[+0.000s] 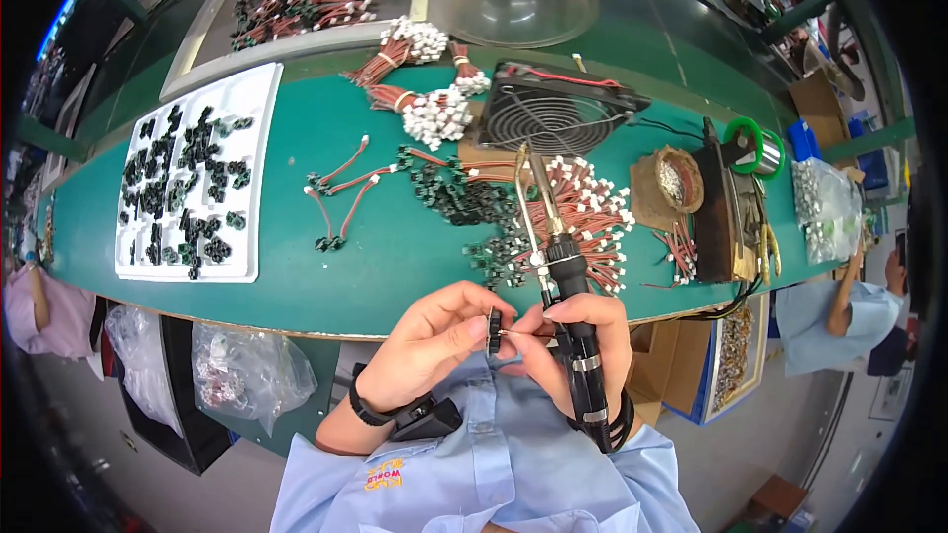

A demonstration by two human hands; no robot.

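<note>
My left hand (434, 341) is closed on a small black part (494, 332), held upright between thumb and fingertips near the table's front edge. Across from it, my right hand (597, 331) grips a black-handled soldering iron (568, 271) with a metal feed tube alongside its barrel. The iron's tip points away from me, over the wire pile. My right thumb and fingertip also pinch a thin wire end against the black part; the rest of that wire is hidden. Just beyond the hands lie a heap of red-brown wires with white connectors (592, 212) and dark parts (464, 199).
A white tray (252, 188) of black parts lies left. At the back are bundled wires (434, 116), a black fan (553, 109) and a metal lamp shade (518, 0). To the right sit a round dish (691, 173), a green-rimmed solder spool (760, 150) and a plastic bag (829, 202).
</note>
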